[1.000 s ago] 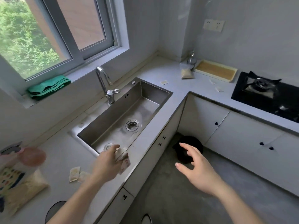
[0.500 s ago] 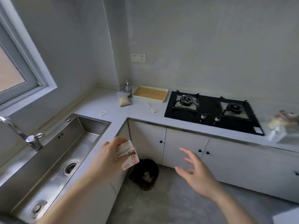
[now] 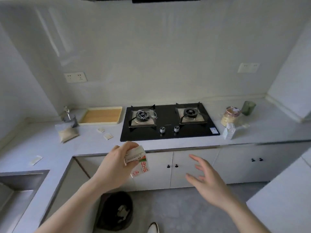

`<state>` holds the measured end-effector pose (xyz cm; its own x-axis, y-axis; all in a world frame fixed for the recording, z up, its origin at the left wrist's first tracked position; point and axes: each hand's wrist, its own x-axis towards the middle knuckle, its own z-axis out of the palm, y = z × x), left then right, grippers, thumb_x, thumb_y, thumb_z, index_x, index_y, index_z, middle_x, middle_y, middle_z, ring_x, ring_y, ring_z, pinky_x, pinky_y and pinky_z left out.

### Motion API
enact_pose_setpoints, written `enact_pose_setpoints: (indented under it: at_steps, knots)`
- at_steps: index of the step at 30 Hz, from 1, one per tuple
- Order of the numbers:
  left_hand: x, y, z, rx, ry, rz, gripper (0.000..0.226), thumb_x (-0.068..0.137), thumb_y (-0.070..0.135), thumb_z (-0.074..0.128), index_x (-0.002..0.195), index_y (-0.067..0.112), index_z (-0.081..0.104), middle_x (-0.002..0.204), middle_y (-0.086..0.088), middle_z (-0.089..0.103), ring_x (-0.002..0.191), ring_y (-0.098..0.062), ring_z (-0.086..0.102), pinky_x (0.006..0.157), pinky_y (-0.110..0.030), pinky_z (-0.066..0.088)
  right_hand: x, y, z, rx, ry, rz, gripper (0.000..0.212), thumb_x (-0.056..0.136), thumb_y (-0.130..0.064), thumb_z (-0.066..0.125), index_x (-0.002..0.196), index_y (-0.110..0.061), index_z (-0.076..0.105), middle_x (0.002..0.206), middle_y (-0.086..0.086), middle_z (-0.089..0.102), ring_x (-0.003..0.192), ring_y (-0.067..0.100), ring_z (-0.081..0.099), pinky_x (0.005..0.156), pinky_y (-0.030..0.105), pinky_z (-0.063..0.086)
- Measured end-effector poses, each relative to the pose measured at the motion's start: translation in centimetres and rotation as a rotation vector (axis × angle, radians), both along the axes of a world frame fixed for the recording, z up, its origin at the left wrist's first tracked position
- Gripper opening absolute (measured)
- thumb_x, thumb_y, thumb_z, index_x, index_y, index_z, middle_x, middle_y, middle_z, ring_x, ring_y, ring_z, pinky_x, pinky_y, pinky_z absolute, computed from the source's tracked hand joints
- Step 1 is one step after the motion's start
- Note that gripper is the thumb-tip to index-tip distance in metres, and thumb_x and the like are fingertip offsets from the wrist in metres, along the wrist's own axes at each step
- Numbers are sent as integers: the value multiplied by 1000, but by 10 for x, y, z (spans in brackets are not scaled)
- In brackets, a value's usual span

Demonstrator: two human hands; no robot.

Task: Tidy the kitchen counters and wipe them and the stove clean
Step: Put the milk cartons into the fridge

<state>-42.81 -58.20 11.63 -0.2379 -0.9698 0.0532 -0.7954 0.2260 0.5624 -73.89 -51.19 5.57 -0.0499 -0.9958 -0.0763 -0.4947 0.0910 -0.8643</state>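
Here, the pale grey counter [image 3: 50, 148] runs in an L from the left edge across the middle of the frame, its metal-trimmed front edge above white cabinet doors; open grey floor fills the lower centre. The glossy black stove [image 3: 168, 132] with 2 burners sits at centre. A round black bin [image 3: 116, 211] stands low in the frame. The right hand [image 3: 208, 184] hovers open, fingers spread, holding nothing. The left hand [image 3: 116, 165] grips a small crumpled milk carton [image 3: 138, 158] at centre frame, off the counter edge, long axis tilted down to the right.
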Motion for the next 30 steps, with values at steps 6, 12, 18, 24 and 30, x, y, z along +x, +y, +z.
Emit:
enact_pose_setpoints:
  at_steps: [6, 12, 18, 24, 30]
  knots:
    - [-63, -105, -22, 29, 5, -168, 48, 93, 27, 73, 127, 48, 46, 115, 13, 56, 101, -8, 57, 67, -13, 49, -48, -54, -4, 26, 24, -169, 63, 94, -33, 69, 148, -42, 38, 145, -22, 42, 133, -1, 42, 111, 28, 41]
    - [-107, -208, -37, 25, -13, -331, 51, 88, 33, 75, 125, 53, 46, 115, 16, 60, 102, -6, 61, 80, -26, 59, -82, -103, -11, 41, 43, -313, 63, 94, -35, 68, 148, -43, 38, 147, -23, 39, 136, 3, 42, 112, 33, 43]
    - [-185, -271, -56, 74, -116, -491, 54, 89, 31, 75, 124, 55, 41, 114, 15, 56, 100, -8, 58, 73, -15, 46, -129, -115, -27, 82, 28, -466, 60, 92, -43, 68, 144, -49, 39, 144, -28, 40, 134, -1, 42, 109, 34, 47]
    - [-295, -315, -78, 113, -134, -578, 55, 89, 27, 77, 128, 48, 45, 118, 13, 56, 109, -11, 58, 83, -20, 54, -206, -134, -37, 89, 3, -615, 56, 92, -38, 69, 141, -48, 43, 139, -20, 44, 131, 2, 44, 101, 27, 47]
    - [-385, -347, -117, 152, -142, -549, 54, 89, 28, 76, 131, 44, 46, 124, 14, 61, 116, -13, 61, 88, -27, 57, -279, -167, -52, 124, -9, -591, 55, 94, -39, 66, 141, -49, 40, 144, -25, 38, 129, 0, 43, 102, 24, 41]
